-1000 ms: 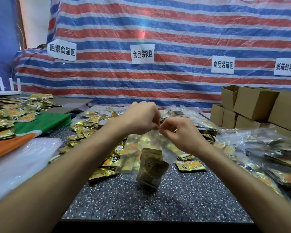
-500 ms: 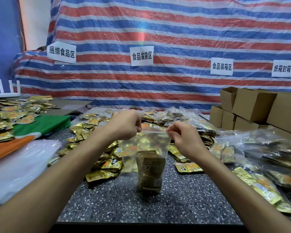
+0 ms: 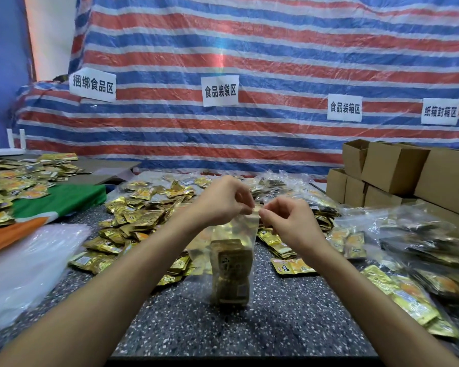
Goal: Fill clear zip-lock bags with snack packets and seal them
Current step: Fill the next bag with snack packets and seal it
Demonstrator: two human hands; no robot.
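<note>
A clear zip-lock bag [image 3: 245,234] hangs upright over the speckled table [image 3: 276,321], its bottom near the surface. Inside it stands a stack of gold snack packets [image 3: 232,276]. My left hand [image 3: 223,200] pinches the bag's top strip from the left. My right hand [image 3: 286,218] pinches the same strip from the right, fingertips almost meeting the left ones. Loose gold packets [image 3: 133,221] lie heaped behind and left of the bag.
Filled clear bags [image 3: 421,247] pile up at the right. Cardboard boxes [image 3: 398,170] stand at the back right. Empty clear bags [image 3: 24,266] lie on the left, beside green and orange cloth [image 3: 59,200]. A single orange-gold packet [image 3: 292,266] lies just right of the bag.
My hands were together, spread apart along the bag's top half a second ago, and have come back together at its middle. The bag stays hanging in about the same place.
</note>
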